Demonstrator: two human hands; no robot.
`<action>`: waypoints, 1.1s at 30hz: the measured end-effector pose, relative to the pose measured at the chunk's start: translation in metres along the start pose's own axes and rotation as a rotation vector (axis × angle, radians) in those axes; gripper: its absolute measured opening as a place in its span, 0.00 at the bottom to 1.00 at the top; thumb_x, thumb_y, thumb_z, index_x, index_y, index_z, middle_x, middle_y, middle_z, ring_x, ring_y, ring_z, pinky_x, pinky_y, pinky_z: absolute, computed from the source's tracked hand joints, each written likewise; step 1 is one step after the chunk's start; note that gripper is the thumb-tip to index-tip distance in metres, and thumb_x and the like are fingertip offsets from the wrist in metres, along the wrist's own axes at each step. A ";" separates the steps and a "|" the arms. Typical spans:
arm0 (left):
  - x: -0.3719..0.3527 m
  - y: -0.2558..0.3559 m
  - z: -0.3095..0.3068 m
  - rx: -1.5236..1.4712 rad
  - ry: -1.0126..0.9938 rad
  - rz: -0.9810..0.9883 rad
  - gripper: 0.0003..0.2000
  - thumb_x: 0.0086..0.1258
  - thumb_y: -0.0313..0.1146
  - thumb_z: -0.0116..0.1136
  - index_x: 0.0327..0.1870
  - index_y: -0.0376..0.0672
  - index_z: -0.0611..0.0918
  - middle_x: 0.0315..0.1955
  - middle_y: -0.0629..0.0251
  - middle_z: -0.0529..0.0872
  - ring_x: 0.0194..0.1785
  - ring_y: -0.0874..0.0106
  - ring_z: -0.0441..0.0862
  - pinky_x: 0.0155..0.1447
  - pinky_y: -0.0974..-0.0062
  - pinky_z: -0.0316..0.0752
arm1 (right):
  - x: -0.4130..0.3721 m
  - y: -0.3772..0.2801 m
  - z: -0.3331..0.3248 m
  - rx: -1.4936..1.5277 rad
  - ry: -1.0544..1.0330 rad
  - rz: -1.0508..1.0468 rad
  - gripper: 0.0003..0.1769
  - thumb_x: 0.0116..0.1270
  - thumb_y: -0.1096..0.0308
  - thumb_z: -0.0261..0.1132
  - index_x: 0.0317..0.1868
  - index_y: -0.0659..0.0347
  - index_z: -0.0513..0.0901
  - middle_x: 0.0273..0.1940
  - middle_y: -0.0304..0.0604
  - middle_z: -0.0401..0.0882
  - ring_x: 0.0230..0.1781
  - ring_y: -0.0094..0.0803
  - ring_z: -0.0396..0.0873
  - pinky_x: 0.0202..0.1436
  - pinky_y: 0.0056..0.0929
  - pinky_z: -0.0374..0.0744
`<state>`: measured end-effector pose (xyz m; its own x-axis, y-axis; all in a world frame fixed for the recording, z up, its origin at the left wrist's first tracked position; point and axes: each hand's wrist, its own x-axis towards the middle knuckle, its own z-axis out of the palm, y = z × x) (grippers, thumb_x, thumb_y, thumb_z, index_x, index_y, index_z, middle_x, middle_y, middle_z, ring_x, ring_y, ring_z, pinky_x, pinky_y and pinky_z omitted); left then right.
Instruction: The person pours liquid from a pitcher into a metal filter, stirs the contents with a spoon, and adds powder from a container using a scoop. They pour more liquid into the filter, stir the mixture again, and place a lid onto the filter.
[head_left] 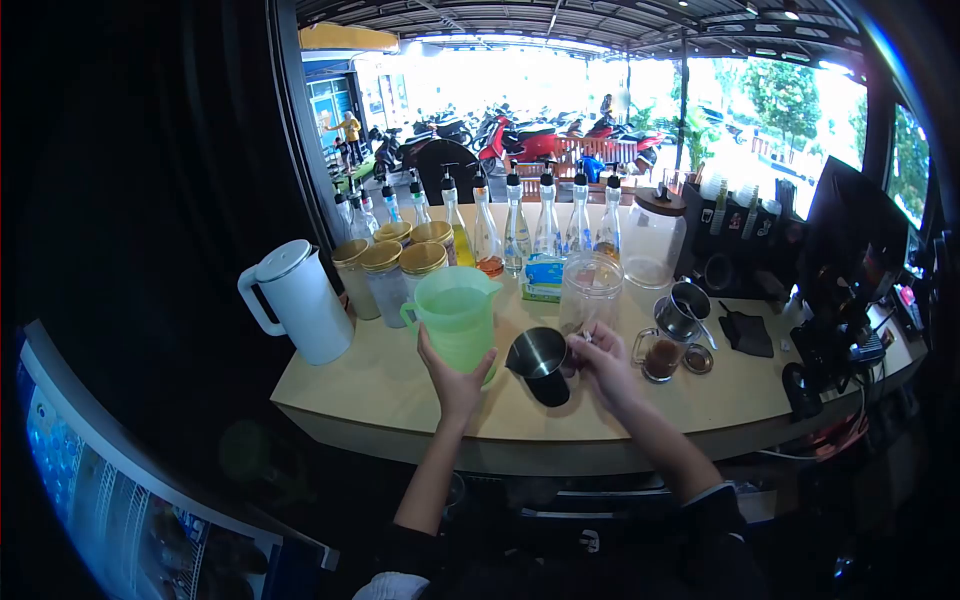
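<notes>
My left hand [455,378] is wrapped round the lower part of a translucent green plastic pitcher [457,318], whose spout points right. In my right hand [604,366] is a dark metal milk pitcher [541,362], gripped at its handle side and held above the counter. Its open top faces me, and its shiny inside shows. The two vessels are close together but apart. Right of my right hand stands a glass mug [659,358] with a brown drink in it. Behind the milk pitcher is a clear jar [592,287].
A white jug [300,300] stands at the left, beside gold-lidded jars [381,272]. Several pump bottles [547,225] line the back. A steel pot [682,312] with a spoon, a dark cloth [747,332] and a monitor [850,240] occupy the right. The counter's front edge [560,440] is near me.
</notes>
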<state>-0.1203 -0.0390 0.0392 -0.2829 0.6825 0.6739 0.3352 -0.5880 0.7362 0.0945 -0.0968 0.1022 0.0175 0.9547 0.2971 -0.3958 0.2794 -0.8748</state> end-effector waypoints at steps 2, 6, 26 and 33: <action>0.010 -0.007 0.004 -0.019 -0.032 -0.028 0.58 0.47 0.40 0.79 0.73 0.36 0.47 0.66 0.45 0.59 0.71 0.52 0.57 0.73 0.56 0.56 | -0.002 0.033 -0.007 0.054 0.037 0.019 0.09 0.68 0.71 0.64 0.32 0.57 0.71 0.26 0.33 0.75 0.26 0.17 0.72 0.30 0.17 0.69; 0.025 -0.015 0.007 0.042 -0.043 -0.054 0.62 0.41 0.41 0.82 0.72 0.33 0.46 0.66 0.43 0.61 0.69 0.52 0.63 0.71 0.57 0.62 | -0.011 0.076 -0.013 0.109 0.125 -0.035 0.12 0.70 0.72 0.62 0.29 0.55 0.69 0.25 0.32 0.72 0.25 0.18 0.68 0.30 0.20 0.67; 0.043 -0.005 -0.043 -0.007 -0.307 0.052 0.56 0.37 0.35 0.81 0.69 0.34 0.55 0.56 0.49 0.74 0.58 0.59 0.76 0.61 0.62 0.74 | -0.030 0.108 -0.022 -0.242 0.200 -0.115 0.10 0.74 0.66 0.58 0.33 0.60 0.72 0.29 0.36 0.80 0.29 0.18 0.76 0.35 0.19 0.73; 0.044 0.013 -0.058 0.162 -0.391 0.132 0.57 0.37 0.35 0.81 0.70 0.35 0.55 0.57 0.50 0.74 0.60 0.57 0.74 0.65 0.61 0.71 | -0.029 0.113 -0.026 -0.172 0.172 -0.126 0.09 0.73 0.66 0.60 0.35 0.61 0.73 0.30 0.37 0.81 0.33 0.19 0.79 0.37 0.19 0.75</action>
<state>-0.1805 -0.0421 0.0821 0.1225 0.7369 0.6648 0.4906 -0.6272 0.6049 0.0730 -0.0908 -0.0149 0.2185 0.9104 0.3513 -0.2193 0.3966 -0.8914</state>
